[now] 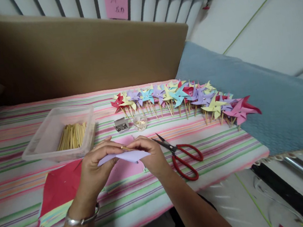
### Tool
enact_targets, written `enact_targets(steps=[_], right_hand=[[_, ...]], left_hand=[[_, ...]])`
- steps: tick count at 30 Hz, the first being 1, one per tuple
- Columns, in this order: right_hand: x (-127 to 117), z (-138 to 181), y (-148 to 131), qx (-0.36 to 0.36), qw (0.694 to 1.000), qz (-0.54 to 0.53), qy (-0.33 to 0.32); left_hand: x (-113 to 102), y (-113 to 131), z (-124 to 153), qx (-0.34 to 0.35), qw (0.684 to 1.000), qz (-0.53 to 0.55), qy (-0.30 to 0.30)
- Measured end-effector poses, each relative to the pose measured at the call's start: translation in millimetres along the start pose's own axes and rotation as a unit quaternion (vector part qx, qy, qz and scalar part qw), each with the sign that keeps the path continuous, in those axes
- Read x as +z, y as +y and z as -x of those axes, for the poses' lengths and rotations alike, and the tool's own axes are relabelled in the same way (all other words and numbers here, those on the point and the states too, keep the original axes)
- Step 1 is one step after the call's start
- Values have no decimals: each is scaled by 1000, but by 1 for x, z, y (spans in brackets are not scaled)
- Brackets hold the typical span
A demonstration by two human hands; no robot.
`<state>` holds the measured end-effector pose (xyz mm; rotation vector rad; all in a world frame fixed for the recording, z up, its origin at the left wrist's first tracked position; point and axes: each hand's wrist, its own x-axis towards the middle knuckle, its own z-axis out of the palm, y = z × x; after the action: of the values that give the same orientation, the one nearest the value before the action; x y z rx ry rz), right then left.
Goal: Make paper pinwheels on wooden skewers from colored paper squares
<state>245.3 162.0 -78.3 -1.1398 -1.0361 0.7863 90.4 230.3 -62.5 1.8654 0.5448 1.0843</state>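
Striped table (223, 156); paper pinwheels (203, 98) bunched far R, clear tub (46, 137) of sticks (73, 136) at L. Centre: L hand (95, 162) & R hand (152, 154), fingers pinched, both on lilac paper (130, 155) w/ short stick (125, 148) at its top edge. Step in hand: prob. fitting stick to paper; next move likely calls for steady grip, parts kept aligned

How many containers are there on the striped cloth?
3: the tub of sticks on the left, the small box near the middle, and the round dish just right of it. Others may hide behind the pinwheels.
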Motion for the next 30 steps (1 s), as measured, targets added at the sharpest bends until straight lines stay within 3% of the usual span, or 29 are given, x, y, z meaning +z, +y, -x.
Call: enact_targets(steps=[18,30], right_hand=[[0,0,1,-75,996,52,2],[1,1,3,-11,1000,17,14]], left_hand=[[-1,-3,0,12,1000,0,-11],[-4,-5,0,26,999,19,-16]])
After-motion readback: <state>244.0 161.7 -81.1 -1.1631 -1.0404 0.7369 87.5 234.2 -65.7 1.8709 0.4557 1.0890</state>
